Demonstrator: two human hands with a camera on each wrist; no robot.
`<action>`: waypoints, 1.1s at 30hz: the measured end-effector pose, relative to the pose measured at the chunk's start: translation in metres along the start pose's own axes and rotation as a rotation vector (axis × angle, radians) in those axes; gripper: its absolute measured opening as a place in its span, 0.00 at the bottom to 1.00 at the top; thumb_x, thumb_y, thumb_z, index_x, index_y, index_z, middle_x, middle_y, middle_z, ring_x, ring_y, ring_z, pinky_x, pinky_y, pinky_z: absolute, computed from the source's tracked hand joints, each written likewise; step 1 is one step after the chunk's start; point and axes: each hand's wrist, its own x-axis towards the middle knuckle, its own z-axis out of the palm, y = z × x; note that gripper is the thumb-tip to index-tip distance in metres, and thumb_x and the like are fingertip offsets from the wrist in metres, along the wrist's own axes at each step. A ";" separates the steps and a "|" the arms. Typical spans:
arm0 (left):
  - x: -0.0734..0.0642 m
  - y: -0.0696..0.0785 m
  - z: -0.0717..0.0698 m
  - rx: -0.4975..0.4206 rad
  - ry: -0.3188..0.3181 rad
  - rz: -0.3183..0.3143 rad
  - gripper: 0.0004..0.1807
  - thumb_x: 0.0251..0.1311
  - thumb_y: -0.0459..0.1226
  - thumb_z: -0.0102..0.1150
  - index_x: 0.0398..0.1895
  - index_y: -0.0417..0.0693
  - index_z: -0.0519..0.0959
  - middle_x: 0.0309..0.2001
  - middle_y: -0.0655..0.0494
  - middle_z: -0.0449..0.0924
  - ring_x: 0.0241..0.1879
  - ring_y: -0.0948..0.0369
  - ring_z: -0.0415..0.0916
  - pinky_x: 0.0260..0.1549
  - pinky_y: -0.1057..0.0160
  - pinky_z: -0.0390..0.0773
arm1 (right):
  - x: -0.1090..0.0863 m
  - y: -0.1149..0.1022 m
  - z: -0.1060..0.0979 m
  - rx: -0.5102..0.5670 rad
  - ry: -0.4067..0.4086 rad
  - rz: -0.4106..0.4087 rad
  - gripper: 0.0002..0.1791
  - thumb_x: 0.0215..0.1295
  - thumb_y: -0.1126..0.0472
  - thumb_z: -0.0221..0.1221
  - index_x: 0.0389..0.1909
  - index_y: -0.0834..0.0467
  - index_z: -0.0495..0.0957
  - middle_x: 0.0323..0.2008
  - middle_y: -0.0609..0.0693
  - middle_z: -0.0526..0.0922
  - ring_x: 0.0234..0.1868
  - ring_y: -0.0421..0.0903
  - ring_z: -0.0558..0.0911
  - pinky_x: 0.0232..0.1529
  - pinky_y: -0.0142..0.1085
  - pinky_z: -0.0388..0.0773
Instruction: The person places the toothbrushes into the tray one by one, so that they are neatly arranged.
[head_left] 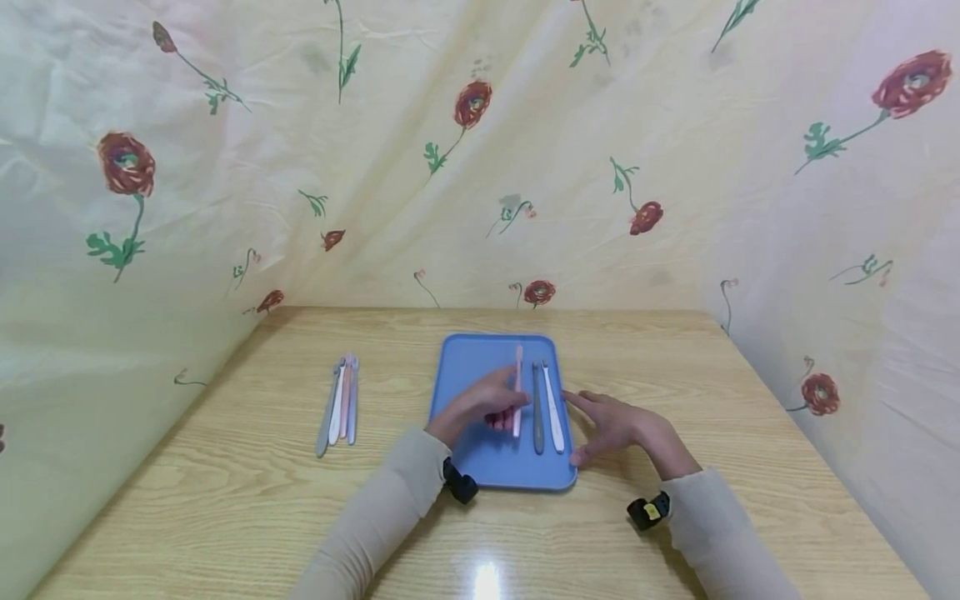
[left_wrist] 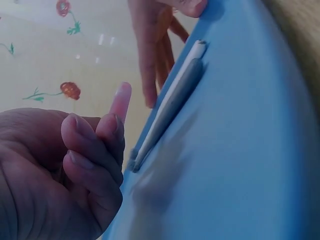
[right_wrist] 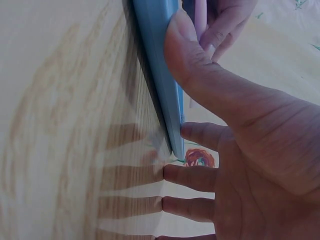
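Observation:
My left hand (head_left: 495, 400) pinches a pink toothbrush (head_left: 519, 360) over the blue tray (head_left: 498, 465). In the left wrist view the curled fingers hide most of it, and one pink end (left_wrist: 121, 102) sticks out above them. To its right a grey toothbrush (head_left: 537, 421) and a white toothbrush (head_left: 554, 417) lie side by side on the tray, pointing away from me. My right hand (head_left: 613, 422) rests at the tray's right edge with its fingers spread. Its thumb (right_wrist: 182, 42) touches the rim near the front corner, while other fingertips reach down to the tabletop.
Left of the tray, several toothbrushes (head_left: 345, 404) in grey, white, pink and blue lie bunched on the wooden table (head_left: 225, 500). A flowered cloth (head_left: 390, 167) hangs behind the table and along both sides.

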 end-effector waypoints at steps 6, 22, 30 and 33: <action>0.001 -0.002 0.009 0.029 0.037 -0.019 0.40 0.66 0.39 0.55 0.76 0.50 0.47 0.12 0.53 0.74 0.07 0.62 0.67 0.06 0.68 0.66 | 0.000 -0.001 -0.001 -0.005 -0.007 0.004 0.62 0.44 0.36 0.70 0.77 0.51 0.48 0.74 0.69 0.50 0.73 0.73 0.52 0.66 0.69 0.56; 0.003 -0.006 0.015 0.051 0.071 -0.048 0.40 0.64 0.45 0.58 0.75 0.48 0.51 0.11 0.54 0.74 0.07 0.63 0.67 0.06 0.67 0.65 | 0.001 -0.002 -0.003 -0.015 -0.004 -0.003 0.62 0.45 0.36 0.70 0.77 0.51 0.48 0.74 0.69 0.50 0.73 0.73 0.52 0.66 0.70 0.56; 0.006 -0.008 0.017 0.080 0.079 -0.051 0.36 0.64 0.44 0.59 0.71 0.47 0.56 0.11 0.54 0.74 0.06 0.63 0.66 0.05 0.67 0.64 | 0.000 -0.001 -0.002 0.008 -0.009 -0.001 0.62 0.45 0.37 0.70 0.77 0.51 0.47 0.74 0.70 0.50 0.73 0.73 0.52 0.66 0.69 0.56; 0.006 -0.010 0.017 0.070 0.069 -0.058 0.38 0.63 0.44 0.60 0.72 0.46 0.54 0.11 0.54 0.74 0.06 0.63 0.66 0.05 0.67 0.64 | 0.000 -0.001 -0.001 0.009 -0.012 -0.003 0.62 0.45 0.37 0.70 0.77 0.51 0.47 0.74 0.70 0.50 0.72 0.73 0.52 0.66 0.69 0.56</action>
